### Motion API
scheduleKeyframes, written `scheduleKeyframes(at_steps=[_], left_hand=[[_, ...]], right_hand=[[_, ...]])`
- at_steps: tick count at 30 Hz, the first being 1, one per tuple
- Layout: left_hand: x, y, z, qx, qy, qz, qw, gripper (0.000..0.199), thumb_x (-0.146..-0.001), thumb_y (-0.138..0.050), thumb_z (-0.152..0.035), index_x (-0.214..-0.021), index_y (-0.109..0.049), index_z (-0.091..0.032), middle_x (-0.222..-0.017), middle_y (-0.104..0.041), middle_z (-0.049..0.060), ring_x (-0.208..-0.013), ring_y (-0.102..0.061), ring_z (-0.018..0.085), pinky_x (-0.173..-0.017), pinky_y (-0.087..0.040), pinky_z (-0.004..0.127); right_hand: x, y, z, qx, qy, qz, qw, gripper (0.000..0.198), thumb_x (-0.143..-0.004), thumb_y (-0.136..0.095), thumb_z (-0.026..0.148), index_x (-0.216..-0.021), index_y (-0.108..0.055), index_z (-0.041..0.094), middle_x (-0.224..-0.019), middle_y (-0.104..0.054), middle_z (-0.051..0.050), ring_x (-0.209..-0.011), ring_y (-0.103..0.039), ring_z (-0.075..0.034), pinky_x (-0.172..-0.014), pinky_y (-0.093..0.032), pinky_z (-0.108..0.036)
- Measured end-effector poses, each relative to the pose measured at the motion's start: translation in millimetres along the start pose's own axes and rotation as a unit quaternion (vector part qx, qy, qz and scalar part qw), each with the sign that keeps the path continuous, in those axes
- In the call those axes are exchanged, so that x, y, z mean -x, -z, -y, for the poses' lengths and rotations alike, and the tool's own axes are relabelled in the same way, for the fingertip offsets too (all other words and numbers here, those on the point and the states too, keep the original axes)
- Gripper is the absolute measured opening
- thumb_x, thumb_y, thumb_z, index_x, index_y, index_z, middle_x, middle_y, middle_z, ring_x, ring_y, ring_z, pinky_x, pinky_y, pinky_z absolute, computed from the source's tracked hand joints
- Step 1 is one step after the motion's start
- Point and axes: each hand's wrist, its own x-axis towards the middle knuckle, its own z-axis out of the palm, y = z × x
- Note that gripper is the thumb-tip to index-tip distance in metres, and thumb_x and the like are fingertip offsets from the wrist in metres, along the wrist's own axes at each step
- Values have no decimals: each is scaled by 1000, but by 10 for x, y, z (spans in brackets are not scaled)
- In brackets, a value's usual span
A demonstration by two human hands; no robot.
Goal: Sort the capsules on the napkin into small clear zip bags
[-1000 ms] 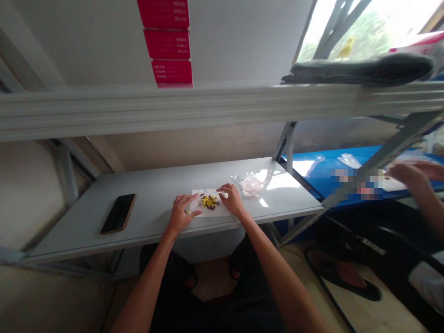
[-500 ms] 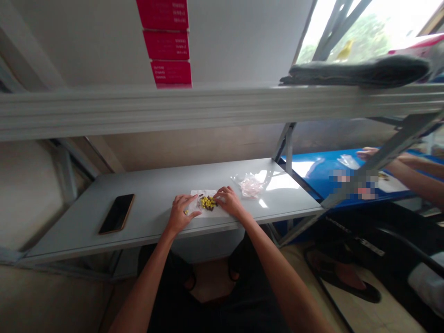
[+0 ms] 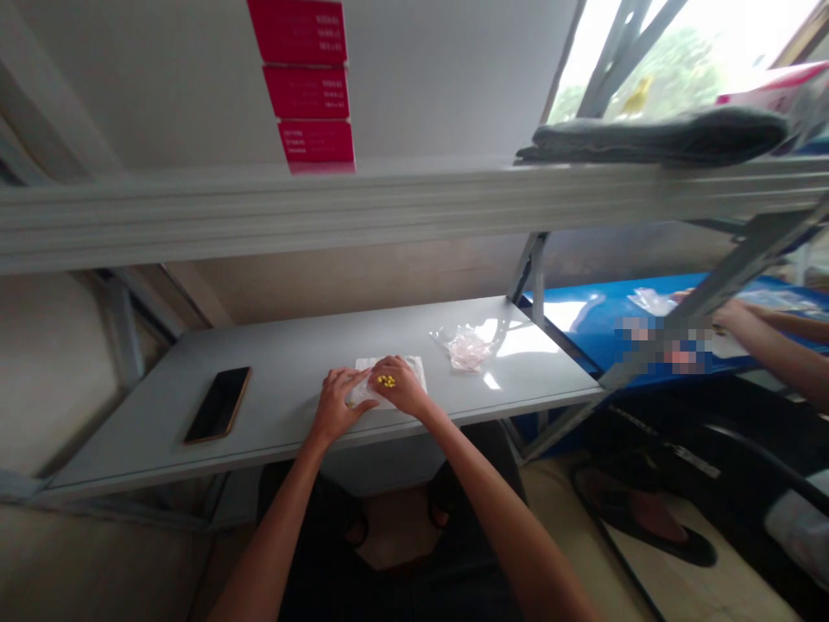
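A sheet of white paper lies near the front edge of the grey shelf top. My left hand rests at its left side, thumb and fingers apart in a curve, beside some clear, whitish plastic that is hard to make out. Over the middle of the paper, my right hand is bent inward with its fingertips near those of the left. Several small yellow pieces show in the curl of the right hand. That hand covers the spot where the darker brown pieces lay.
A phone lies to the left. Right of the paper sits a clear plastic bag with pale pink contents. Overhead runs a shelf edge bearing red boxes and a dark folded cloth. Another person's arm reaches over a blue table.
My right hand has moved left across the paper, over the yellow and brown pile, and now has yellow pieces in its curl. My left hand has barely moved.
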Motion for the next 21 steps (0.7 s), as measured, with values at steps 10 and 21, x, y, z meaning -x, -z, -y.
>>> scheduleKeyframes(at_steps=[10, 21], left_hand=[[-7, 5, -26, -9, 11, -28, 1000, 52, -84, -74, -50, -130, -67, -27, -116, -70, 8, -110, -58, 27, -102, -47, 46], [-3, 10, -42, -4, 20, -30, 999, 50, -83, -77, -46, -129, -67, -26, -115, -71, 8, -109, -57, 27, -101, -47, 47]], right_hand=[[154, 198, -438, 28, -59, -101, 993, 16, -96, -63, 21, -97, -79, 22, -99, -71, -9, -98, -63, -22, -95, -47, -39], [113, 200, -666, 72, -59, -4, 996, 17, -87, -72, 11, -94, -80, 24, -100, -74, -6, -97, -65, -21, -102, -42, -40]])
